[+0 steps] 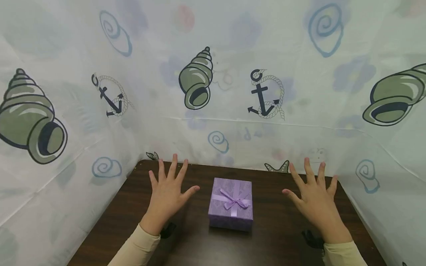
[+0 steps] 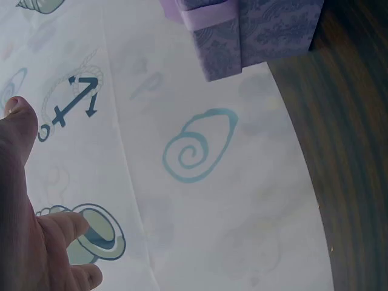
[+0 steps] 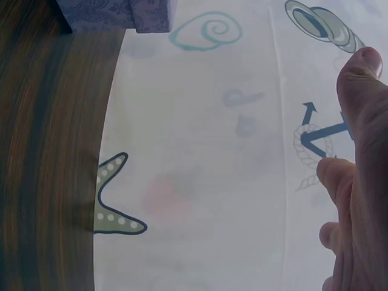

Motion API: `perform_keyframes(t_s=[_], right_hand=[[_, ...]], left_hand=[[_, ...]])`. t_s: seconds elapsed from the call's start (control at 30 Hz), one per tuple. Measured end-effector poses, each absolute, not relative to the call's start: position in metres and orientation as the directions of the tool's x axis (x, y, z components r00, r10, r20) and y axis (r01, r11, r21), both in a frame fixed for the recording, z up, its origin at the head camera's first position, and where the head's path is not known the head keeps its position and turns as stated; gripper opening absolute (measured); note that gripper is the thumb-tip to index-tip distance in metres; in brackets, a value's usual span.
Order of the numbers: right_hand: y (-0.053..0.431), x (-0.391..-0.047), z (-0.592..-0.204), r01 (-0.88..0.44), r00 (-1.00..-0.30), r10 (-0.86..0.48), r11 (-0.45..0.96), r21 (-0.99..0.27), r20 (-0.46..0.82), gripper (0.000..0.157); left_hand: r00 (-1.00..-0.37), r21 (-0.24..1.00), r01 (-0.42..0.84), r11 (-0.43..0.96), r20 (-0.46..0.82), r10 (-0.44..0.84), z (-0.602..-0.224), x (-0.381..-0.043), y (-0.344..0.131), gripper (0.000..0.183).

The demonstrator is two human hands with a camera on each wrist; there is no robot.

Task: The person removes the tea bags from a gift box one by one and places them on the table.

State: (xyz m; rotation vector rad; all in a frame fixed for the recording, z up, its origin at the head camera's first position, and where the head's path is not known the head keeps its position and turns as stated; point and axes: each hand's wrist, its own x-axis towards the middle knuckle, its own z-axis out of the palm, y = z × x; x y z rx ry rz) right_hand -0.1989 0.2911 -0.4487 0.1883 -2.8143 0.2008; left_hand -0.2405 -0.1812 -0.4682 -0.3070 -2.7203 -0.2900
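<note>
A purple gift box [image 1: 230,221] with a lilac ribbon bow [image 1: 235,200] on its lid sits on the dark wooden table. My left hand [image 1: 168,201], fingers spread, is held over the table to the left of the box and apart from it. On the other side, my right hand [image 1: 316,203] is likewise spread with nothing in it. In the left wrist view the box [image 2: 273,30] shows at the top, away from my thumb and fingertips. The right wrist view catches only a lower corner of the box [image 3: 106,15].
A white curtain [image 1: 233,142] printed with shells, anchors and starfish encloses the table at the back and both sides. The brown wood-grain tabletop [image 1: 266,236] reaches back to it. Dark straps [image 1: 313,239] sit at my wrists.
</note>
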Motion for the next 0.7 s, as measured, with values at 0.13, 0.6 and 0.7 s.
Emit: perform_keyframes(t_s=[0.13, 0.6, 0.7], right_hand=[[0.289, -0.198, -0.45, -0.152, -0.942, -0.104, 0.98, -0.129, 0.318, 0.093], [0.273, -0.19, -0.461, -0.216, -0.926, -0.117, 0.945, -0.246, 0.36, 0.089], [0.266, -0.187, -0.468, -0.232, -0.923, -0.122, 0.933, -0.275, 0.365, 0.088]], left_hand=[[-0.905, 0.163, 0.26, 0.952, 0.384, 0.181, -0.47, -0.241, -0.179, 0.104], [-0.915, 0.238, 0.296, 0.925, 0.349, 0.203, -0.487, -0.234, -0.158, 0.106], [-0.921, 0.267, 0.308, 0.913, 0.324, 0.216, -0.497, -0.229, -0.154, 0.105]])
